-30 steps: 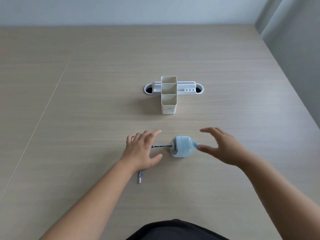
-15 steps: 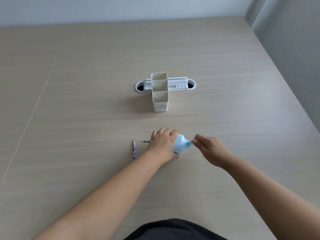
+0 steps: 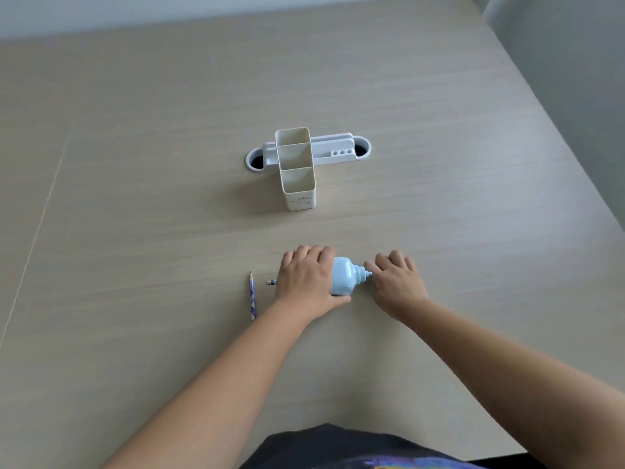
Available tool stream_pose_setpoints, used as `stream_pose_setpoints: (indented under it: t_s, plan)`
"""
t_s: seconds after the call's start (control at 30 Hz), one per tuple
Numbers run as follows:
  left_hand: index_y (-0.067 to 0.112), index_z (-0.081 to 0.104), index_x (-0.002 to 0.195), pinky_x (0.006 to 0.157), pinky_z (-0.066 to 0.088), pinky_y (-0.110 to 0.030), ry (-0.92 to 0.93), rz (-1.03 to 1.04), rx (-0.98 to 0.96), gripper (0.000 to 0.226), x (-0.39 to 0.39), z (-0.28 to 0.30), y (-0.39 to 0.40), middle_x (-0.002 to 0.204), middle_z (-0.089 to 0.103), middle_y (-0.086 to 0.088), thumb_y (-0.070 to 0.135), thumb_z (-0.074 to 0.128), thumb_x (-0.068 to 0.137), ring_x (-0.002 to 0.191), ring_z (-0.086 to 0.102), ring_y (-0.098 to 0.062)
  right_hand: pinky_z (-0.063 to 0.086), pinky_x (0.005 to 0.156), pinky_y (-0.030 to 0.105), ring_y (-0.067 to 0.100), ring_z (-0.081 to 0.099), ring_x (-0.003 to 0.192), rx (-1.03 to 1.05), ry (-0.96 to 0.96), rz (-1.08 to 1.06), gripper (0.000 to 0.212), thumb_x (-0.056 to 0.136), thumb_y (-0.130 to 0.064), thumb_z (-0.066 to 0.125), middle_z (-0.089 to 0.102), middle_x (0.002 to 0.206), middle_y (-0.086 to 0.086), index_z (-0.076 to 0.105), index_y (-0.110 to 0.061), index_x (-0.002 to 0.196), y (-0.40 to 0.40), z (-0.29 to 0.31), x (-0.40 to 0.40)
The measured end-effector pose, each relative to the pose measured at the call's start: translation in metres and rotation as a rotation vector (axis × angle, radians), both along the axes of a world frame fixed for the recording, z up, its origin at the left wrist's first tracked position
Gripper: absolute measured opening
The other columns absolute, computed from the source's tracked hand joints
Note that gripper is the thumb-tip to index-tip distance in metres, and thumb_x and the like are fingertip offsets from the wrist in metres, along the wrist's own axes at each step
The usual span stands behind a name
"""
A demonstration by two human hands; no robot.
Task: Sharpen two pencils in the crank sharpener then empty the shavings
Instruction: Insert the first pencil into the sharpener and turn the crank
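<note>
A light blue crank sharpener (image 3: 343, 277) lies on the wooden table (image 3: 439, 164). My left hand (image 3: 306, 282) is clamped over its left part and holds it down. My right hand (image 3: 394, 282) pinches the small crank knob at the sharpener's right end. One pencil (image 3: 271, 282) is stuck into the sharpener from the left; only its end shows past my left hand. A second blue patterned pencil (image 3: 252, 296) lies loose on the table to the left, tip pointing away from me.
A cream three-compartment holder (image 3: 297, 170) stands beyond the sharpener, in front of a white desk organiser (image 3: 333, 152) set across it. The table's right edge runs close to a grey wall.
My left hand closed over the sharpener from the left, uncovering the loose pencil. My right hand closed on the crank knob. The camera tilted slightly.
</note>
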State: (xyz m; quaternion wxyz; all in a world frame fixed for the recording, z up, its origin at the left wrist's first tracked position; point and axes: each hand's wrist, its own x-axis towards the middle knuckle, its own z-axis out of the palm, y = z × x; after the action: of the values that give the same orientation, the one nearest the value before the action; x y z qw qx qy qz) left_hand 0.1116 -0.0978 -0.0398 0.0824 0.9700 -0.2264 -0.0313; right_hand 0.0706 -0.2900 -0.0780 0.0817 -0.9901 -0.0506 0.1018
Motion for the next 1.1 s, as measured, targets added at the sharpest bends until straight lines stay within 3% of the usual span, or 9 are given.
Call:
stream_pose_setpoints:
  t_s: [0.1, 0.2, 0.37, 0.5, 0.6, 0.67, 0.77, 0.9, 1.1]
  plan:
    - [0.020, 0.043, 0.094, 0.076, 0.036, -0.036, 0.016, 0.020, -0.007, 0.068, -0.002, 0.000, 0.000, 0.091, 0.058, 0.002, 0.064, 0.070, 0.049, 0.087, 0.052, -0.025, 0.041, 0.071, 0.037, 0.031, 0.052, 0.082, 0.068, -0.100, 0.111, 0.008, 0.087, -0.020, 0.054, 0.059, 0.082, 0.003, 0.058, -0.013, 0.086, 0.000, 0.008, -0.032]
    - [0.020, 0.044, 0.098, 0.077, 0.035, -0.035, 0.036, -0.010, 0.017, 0.069, -0.001, 0.001, -0.003, 0.095, 0.058, 0.002, 0.060, 0.072, 0.050, 0.088, 0.053, -0.025, 0.036, 0.064, 0.030, 0.023, 0.044, 0.068, 0.396, -0.093, 0.112, 0.035, 0.095, -0.033, 0.037, 0.056, 0.068, 0.003, 0.055, -0.010, 0.075, -0.004, 0.029, -0.041]
    - [0.024, 0.043, 0.104, 0.080, 0.034, -0.034, 0.098, -0.060, 0.020, 0.071, 0.004, 0.006, -0.004, 0.100, 0.057, 0.004, 0.057, 0.076, 0.051, 0.091, 0.053, -0.024, 0.038, 0.063, 0.037, 0.026, 0.045, 0.068, 0.613, -0.188, -0.088, 0.036, 0.096, -0.032, 0.035, 0.051, 0.065, 0.001, 0.054, -0.009, 0.076, -0.003, 0.046, 0.011]
    - [0.022, 0.043, 0.107, 0.081, 0.036, -0.035, 0.109, -0.043, 0.013, 0.073, 0.001, 0.006, -0.004, 0.104, 0.057, 0.004, 0.058, 0.076, 0.053, 0.095, 0.053, -0.024, 0.037, 0.081, 0.041, 0.026, 0.041, 0.083, 0.410, -0.042, -0.152, 0.029, 0.097, -0.035, 0.034, 0.058, 0.076, -0.006, 0.054, -0.016, 0.089, -0.004, 0.020, 0.025]
    - [0.020, 0.042, 0.104, 0.079, 0.036, -0.035, 0.118, 0.011, -0.001, 0.072, -0.002, 0.006, -0.004, 0.103, 0.056, 0.002, 0.058, 0.075, 0.053, 0.094, 0.052, -0.024, 0.028, 0.084, 0.037, 0.026, 0.042, 0.101, 0.097, 0.059, -0.017, 0.019, 0.093, -0.026, 0.038, 0.065, 0.100, -0.007, 0.053, -0.023, 0.104, -0.004, 0.009, 0.005]
    - [0.020, 0.041, 0.103, 0.078, 0.036, -0.035, 0.126, 0.028, -0.001, 0.070, -0.001, 0.007, -0.004, 0.102, 0.055, 0.002, 0.056, 0.074, 0.053, 0.094, 0.052, -0.024, 0.029, 0.080, 0.036, 0.026, 0.044, 0.098, -0.011, 0.055, 0.123, 0.017, 0.091, -0.026, 0.039, 0.064, 0.092, -0.006, 0.054, -0.023, 0.100, -0.006, 0.013, -0.017]
    - [0.023, 0.039, 0.107, 0.081, 0.035, -0.034, 0.126, 0.002, 0.028, 0.070, 0.001, 0.007, -0.003, 0.105, 0.053, 0.002, 0.056, 0.072, 0.055, 0.098, 0.050, -0.024, 0.031, 0.069, 0.033, 0.018, 0.040, 0.079, 0.125, -0.106, 0.198, 0.020, 0.092, -0.029, 0.039, 0.056, 0.064, -0.008, 0.050, -0.022, 0.077, -0.010, 0.034, -0.040]
    - [0.025, 0.039, 0.107, 0.082, 0.034, -0.033, 0.124, -0.038, 0.062, 0.070, -0.003, 0.004, -0.002, 0.107, 0.053, 0.004, 0.057, 0.073, 0.055, 0.097, 0.047, -0.022, 0.022, 0.069, 0.033, 0.015, 0.037, 0.074, 0.346, -0.240, 0.069, 0.036, 0.095, -0.038, 0.031, 0.054, 0.060, -0.010, 0.053, -0.019, 0.074, -0.010, 0.052, -0.006]
    - [0.024, 0.040, 0.108, 0.081, 0.035, -0.035, 0.133, -0.027, 0.034, 0.073, -0.002, 0.005, -0.003, 0.107, 0.055, 0.004, 0.057, 0.075, 0.053, 0.097, 0.048, -0.024, 0.022, 0.078, 0.035, 0.024, 0.045, 0.089, 0.347, 0.064, -0.265, 0.022, 0.097, -0.032, 0.032, 0.053, 0.065, -0.003, 0.052, -0.028, 0.087, 0.004, 0.018, 0.024]
